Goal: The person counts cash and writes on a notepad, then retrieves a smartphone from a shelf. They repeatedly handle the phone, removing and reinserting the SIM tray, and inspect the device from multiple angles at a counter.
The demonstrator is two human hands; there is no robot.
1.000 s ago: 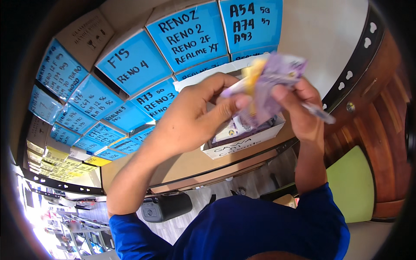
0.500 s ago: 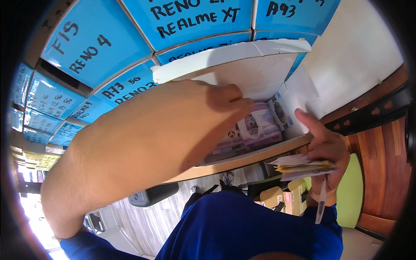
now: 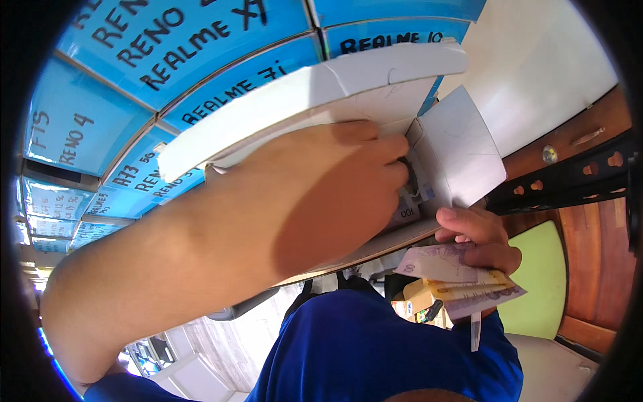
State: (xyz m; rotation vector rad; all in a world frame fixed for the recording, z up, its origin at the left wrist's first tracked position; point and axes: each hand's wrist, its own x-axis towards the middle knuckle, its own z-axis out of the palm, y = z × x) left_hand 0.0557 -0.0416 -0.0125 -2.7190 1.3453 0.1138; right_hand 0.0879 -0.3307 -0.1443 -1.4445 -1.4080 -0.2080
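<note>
left hand: it is in the middle of the frame, with the back side up, inside the box. the fingers are bent downward and their tips are hidden, so i cannot tell if they grasp something.
left arm: it enters at the lower left and crosses over the left part of the box.
right hand: it is right of the centre, just beside the near right corner of the box. it clasps the notes; one finger points toward the box, and i cannot tell if it touches.
notes: several, purple and yellow, a little fanned. they are outside the box, right of the centre, below the fingers.
stick: thin and pale, it sticks out under the notes, toward the lower edge.
box: white and open, with a long raised flap behind the left hand.
cash: more paper money lies in the box, mostly covered by the left hand.
blue boxes: they are stacked at the upper left, with black handwriting.
rail: black, with cut-out holes, at the right.
chair: green, at the lower right.
shirt: blue, at the bottom middle.
</note>
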